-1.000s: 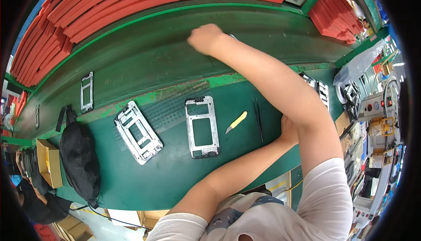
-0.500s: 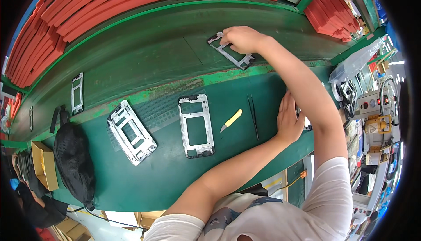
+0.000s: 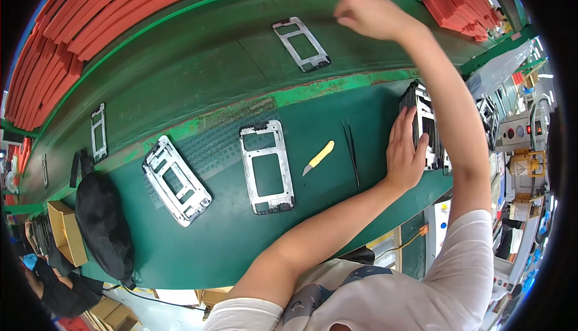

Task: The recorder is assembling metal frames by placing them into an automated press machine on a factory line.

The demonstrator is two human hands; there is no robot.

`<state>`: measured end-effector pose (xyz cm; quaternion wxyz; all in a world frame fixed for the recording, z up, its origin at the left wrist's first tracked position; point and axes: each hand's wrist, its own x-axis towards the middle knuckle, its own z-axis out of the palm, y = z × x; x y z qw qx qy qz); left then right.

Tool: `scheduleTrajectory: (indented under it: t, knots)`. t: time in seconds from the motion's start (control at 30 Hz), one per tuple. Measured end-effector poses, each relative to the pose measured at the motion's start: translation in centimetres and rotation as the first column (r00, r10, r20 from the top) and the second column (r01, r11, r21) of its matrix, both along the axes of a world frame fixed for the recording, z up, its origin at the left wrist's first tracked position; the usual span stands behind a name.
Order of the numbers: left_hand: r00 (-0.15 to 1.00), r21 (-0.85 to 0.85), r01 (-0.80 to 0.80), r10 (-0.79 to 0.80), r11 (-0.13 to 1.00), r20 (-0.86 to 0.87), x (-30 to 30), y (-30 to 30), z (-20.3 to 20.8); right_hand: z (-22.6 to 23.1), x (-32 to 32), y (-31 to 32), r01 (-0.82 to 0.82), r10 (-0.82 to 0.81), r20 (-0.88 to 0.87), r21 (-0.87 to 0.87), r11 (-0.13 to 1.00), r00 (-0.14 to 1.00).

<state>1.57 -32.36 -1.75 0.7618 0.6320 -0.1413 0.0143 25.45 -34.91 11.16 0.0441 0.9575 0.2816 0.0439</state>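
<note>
My left hand [image 3: 404, 156] lies against a stack of phone middle frames [image 3: 426, 120] at the right of the bench, fingers along its left side and thumb on its near side. Part of the stack is hidden behind my right forearm. My right hand [image 3: 376, 15] is raised over the far belt, fingers loosely bent and nothing visible in them. Left of it, apart from the hand, a phone frame [image 3: 293, 40] lies on the belt. Two more phone frames lie on the bench: one upright in the middle [image 3: 286, 177], one tilted at left [image 3: 194, 181].
A yellow-handled craft knife [image 3: 321, 155] and dark tweezers [image 3: 351, 153] lie between the frames and my left hand. More frames lie on the belt [image 3: 211, 60] at left. A black mesh bag [image 3: 103, 222] and cardboard box [image 3: 63, 228] stand left. Red sheets [image 3: 144, 6] are stacked behind.
My right hand has let go of the phone frame on the belt and moved up and right. That frame now lies slightly further left. My left hand stays at the stack.
</note>
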Motion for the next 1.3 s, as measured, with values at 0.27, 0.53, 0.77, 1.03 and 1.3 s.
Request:
scheduleTrajectory:
  t: [0.27, 0.53, 0.77, 1.03, 1.3]
  knots:
    - [1.000, 0.046, -0.009, 0.009, 0.999, -0.014, 0.5, 0.9, 0.0, 1.0, -19.5, -7.2, 0.397, -0.333, -0.266, 0.243, 0.885, 0.905]
    - [1.000, 0.000, 0.008, -0.008, 1.000, 0.019, 0.2, 0.6, -0.2, -1.8, -22.6, -7.6, 0.498, -0.496, -0.093, 0.321, 0.806, 0.863]
    - [0.998, -0.123, 0.043, -0.037, 0.992, 0.051, 0.8, -0.4, -1.7, 0.5, -24.0, -9.3, 0.207, -0.361, 0.255, 0.479, 0.853, 0.897]
    - [0.972, -0.358, 0.151, -0.205, 0.921, -0.117, 0.8, -0.3, -0.2, 0.3, -41.7, -17.0, 0.439, -0.647, 0.518, 0.476, 0.762, 0.559]
    - [0.952, -0.351, 0.216, -0.277, 0.911, -0.133, 0.6, 0.3, -0.3, -5.0, -64.4, -32.0, 0.965, -0.985, 0.097, 0.209, 0.160, 0.142]
